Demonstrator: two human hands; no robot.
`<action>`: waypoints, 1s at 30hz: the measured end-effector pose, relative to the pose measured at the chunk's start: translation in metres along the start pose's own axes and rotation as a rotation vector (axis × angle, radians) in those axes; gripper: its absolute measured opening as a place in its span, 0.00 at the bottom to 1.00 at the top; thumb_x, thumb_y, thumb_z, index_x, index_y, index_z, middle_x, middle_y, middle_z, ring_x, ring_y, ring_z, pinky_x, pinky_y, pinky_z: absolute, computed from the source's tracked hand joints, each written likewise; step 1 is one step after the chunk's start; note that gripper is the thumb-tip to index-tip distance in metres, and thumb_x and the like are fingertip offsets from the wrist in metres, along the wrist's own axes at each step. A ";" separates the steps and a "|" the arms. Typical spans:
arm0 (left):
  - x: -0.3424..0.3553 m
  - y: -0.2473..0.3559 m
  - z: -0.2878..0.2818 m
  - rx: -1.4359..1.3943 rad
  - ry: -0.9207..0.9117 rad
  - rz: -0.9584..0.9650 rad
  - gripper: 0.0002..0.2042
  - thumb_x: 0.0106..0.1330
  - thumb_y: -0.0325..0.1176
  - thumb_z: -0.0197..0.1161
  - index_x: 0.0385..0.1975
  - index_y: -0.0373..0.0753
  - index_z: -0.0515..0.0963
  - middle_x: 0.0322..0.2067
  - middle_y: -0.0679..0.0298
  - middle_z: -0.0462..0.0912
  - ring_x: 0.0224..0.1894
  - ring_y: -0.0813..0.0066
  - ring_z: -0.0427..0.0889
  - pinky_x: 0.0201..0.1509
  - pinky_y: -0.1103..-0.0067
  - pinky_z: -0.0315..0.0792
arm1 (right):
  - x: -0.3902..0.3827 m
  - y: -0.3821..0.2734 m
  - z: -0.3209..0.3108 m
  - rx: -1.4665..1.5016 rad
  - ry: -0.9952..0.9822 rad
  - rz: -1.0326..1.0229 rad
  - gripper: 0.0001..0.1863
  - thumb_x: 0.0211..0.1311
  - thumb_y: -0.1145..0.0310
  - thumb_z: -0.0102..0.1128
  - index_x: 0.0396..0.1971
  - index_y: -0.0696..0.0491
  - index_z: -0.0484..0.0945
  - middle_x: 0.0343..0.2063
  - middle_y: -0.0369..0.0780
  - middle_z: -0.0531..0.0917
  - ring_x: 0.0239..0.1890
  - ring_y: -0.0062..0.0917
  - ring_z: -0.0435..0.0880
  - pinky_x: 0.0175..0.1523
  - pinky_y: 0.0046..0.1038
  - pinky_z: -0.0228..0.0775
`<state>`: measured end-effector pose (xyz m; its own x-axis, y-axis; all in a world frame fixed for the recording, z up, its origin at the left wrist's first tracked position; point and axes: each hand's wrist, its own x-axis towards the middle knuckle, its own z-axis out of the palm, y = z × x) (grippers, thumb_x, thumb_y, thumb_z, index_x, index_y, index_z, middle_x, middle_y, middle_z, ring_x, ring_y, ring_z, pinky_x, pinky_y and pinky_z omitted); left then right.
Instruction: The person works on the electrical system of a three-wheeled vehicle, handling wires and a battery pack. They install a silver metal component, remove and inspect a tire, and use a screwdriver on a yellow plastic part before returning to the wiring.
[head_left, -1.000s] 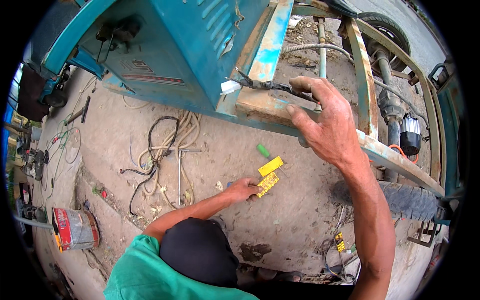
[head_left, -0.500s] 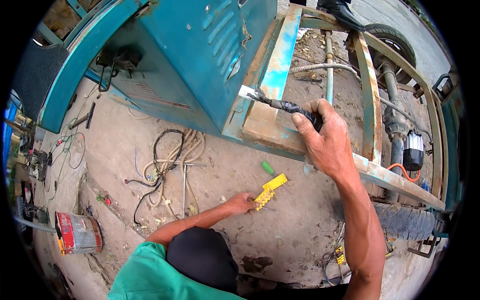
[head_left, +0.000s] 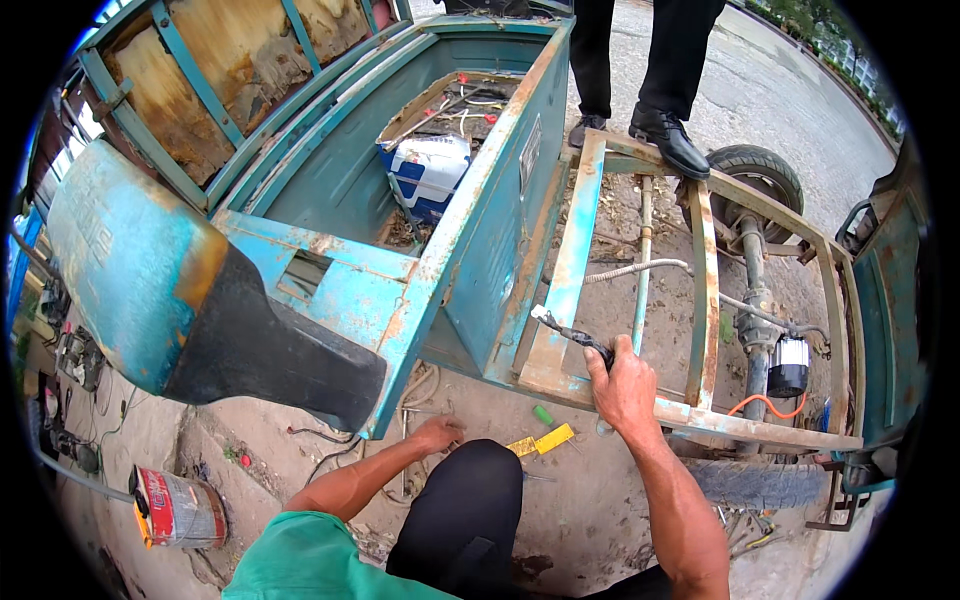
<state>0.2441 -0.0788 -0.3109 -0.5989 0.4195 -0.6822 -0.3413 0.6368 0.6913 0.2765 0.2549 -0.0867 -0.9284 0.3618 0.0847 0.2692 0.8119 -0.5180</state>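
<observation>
My right hand (head_left: 625, 392) is closed round a black taped cable (head_left: 578, 336), above the near rail of the rusty blue frame (head_left: 550, 365). A white plug (head_left: 541, 313) sits on the cable's far end, near a paint-worn crossbar. Low over the ground, my left hand (head_left: 437, 436) is empty, its fingers loosely apart. To its right lies an opened yellow hex key holder (head_left: 554, 438), partly hidden by my knee. A small green cylinder (head_left: 543, 414) rests just beyond the holder.
At the left a blue-green body holds a blue and white battery (head_left: 432, 172), under a raised seat (head_left: 125, 265). A person's black shoe (head_left: 670, 140) rests on the far rail. The wheel (head_left: 755, 180), motor (head_left: 789, 365) and red bucket (head_left: 180, 508) stand around.
My view has lifted and shows the body's inside. My left hand has let go of the yellow hex key holder and moved left. My right hand still grips the cable, its plug end farther from the panel.
</observation>
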 end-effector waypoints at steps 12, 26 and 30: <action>-0.033 0.014 -0.069 -0.191 0.010 -0.101 0.18 0.69 0.33 0.57 0.56 0.32 0.74 0.37 0.58 0.84 0.32 0.73 0.83 0.33 0.76 0.76 | 0.002 -0.012 0.003 -0.108 -0.046 0.108 0.20 0.67 0.52 0.55 0.36 0.58 0.69 0.21 0.56 0.81 0.29 0.57 0.81 0.37 0.54 0.71; -0.107 0.050 -0.089 -0.184 0.112 -0.188 0.14 0.71 0.33 0.57 0.51 0.33 0.75 0.37 0.59 0.84 0.32 0.75 0.84 0.34 0.77 0.77 | 0.023 -0.010 -0.006 -0.031 -0.319 0.054 0.23 0.62 0.50 0.58 0.31 0.60 0.73 0.22 0.55 0.82 0.32 0.54 0.84 0.41 0.51 0.74; -0.210 0.066 -0.109 -0.138 0.172 -0.310 0.13 0.71 0.33 0.57 0.49 0.32 0.75 0.37 0.58 0.84 0.33 0.75 0.84 0.36 0.77 0.78 | 0.022 -0.024 -0.008 -0.066 -0.320 0.168 0.21 0.59 0.52 0.59 0.32 0.59 0.77 0.27 0.55 0.84 0.35 0.53 0.83 0.43 0.51 0.73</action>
<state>0.2681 -0.1951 -0.0958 -0.5607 0.0986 -0.8221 -0.6127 0.6185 0.4921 0.2520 0.2469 -0.0653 -0.9000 0.3394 -0.2735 0.4312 0.7847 -0.4452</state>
